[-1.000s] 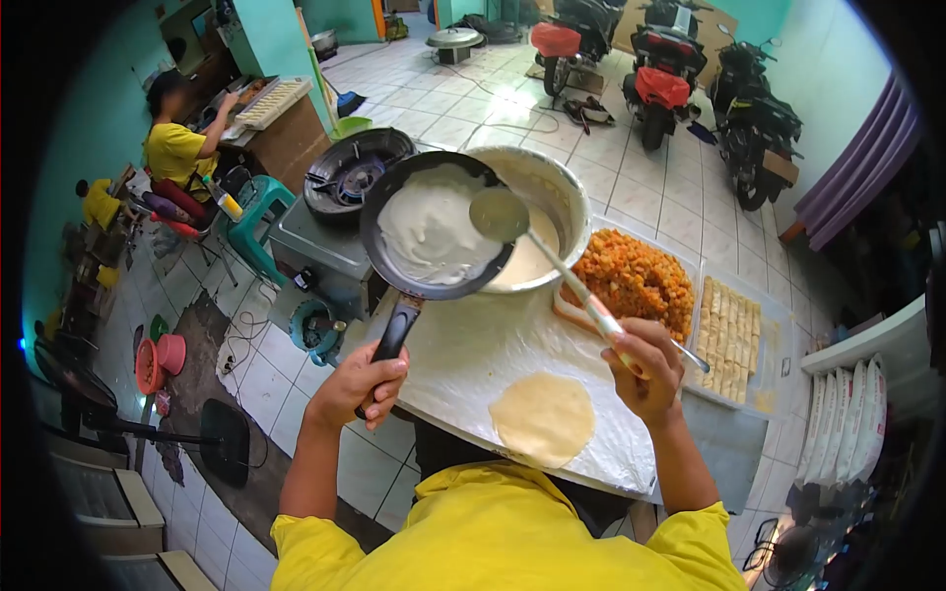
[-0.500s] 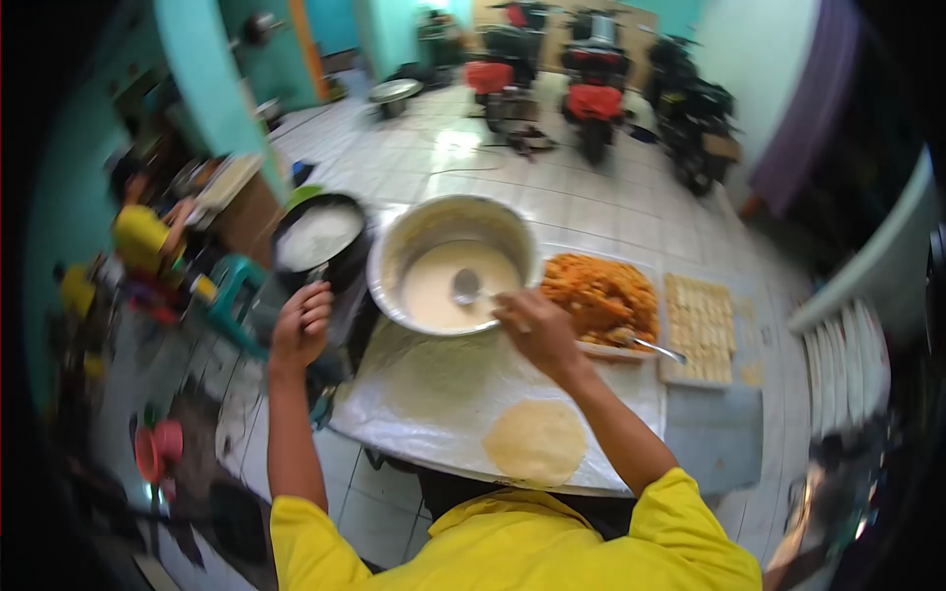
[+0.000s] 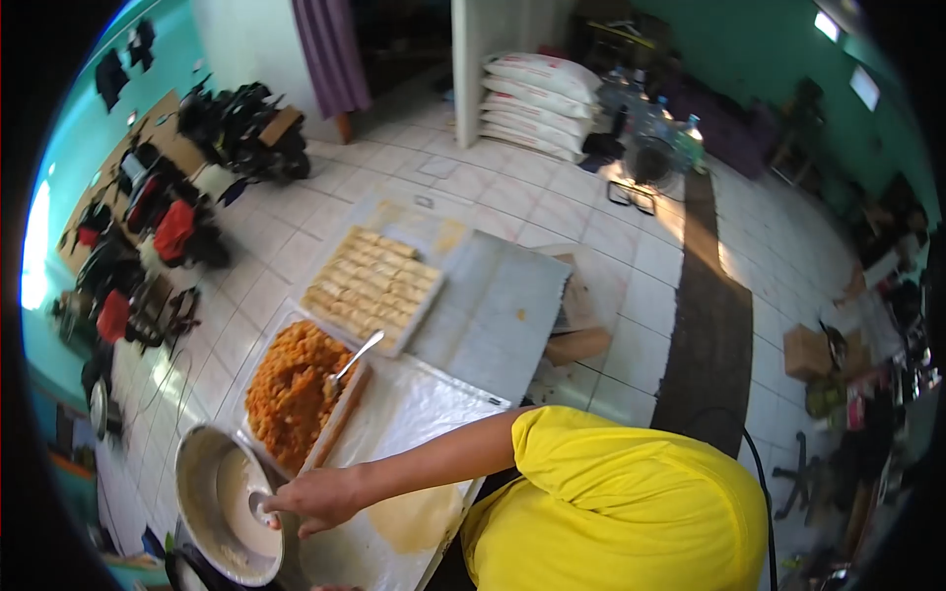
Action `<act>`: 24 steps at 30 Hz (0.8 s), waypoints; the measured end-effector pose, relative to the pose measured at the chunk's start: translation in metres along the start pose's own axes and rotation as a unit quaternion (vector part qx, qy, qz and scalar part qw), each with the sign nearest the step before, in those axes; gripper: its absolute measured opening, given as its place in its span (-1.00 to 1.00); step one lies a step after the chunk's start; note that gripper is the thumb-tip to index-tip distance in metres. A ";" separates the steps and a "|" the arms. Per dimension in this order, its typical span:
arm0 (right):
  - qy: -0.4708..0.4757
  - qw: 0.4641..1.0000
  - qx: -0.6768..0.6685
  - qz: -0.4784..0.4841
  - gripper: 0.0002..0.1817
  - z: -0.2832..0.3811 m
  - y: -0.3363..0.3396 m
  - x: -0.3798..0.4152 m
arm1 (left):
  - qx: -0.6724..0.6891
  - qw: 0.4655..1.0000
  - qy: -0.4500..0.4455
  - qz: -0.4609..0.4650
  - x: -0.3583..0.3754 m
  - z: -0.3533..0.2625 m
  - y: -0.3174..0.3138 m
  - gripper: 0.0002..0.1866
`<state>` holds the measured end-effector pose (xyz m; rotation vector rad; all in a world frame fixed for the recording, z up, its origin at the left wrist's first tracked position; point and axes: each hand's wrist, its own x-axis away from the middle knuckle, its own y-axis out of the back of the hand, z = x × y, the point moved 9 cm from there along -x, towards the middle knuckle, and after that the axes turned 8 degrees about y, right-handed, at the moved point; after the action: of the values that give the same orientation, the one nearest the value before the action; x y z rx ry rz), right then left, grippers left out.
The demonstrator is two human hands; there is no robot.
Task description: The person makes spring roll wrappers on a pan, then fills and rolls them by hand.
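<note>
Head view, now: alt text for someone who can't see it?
A person's right hand holds a ladle over pale batter in a pot. Beyond are an orange mixture and rows of pale rolls; a thin round sheet shows beneath the forearm.

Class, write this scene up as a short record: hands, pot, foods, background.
Right hand: holding a ladle at the pot
Left hand: apparently just a sliver at the bottom edge; grip hidden
Pot: pale batter inside
Beside pot: orange mix with a spoon in it
Beyond mix: pale rolls in rows
Round sheet: flat, partly hidden
Background: motorbikes, stacked sacks
</note>
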<state>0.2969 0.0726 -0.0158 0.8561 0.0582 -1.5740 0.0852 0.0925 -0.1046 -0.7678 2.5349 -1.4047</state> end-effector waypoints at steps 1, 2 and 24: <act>-0.039 0.998 0.024 0.031 -0.51 -0.014 0.000 0.016 | 0.001 1.000 0.014 0.005 -0.010 0.017 -0.009 -0.40; -0.047 0.998 0.029 0.024 -0.51 -0.025 0.003 0.035 | -0.188 0.977 0.033 -0.091 -0.020 0.031 -0.002 -0.44; -0.328 0.907 0.263 0.006 -0.76 -0.110 -0.009 0.144 | -0.903 0.407 -0.129 0.040 -0.123 0.087 -0.057 -0.60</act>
<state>0.3502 0.0089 -0.1765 0.6778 -0.8893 -1.8221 0.2432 0.0641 -0.1204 -0.6441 2.5282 2.0036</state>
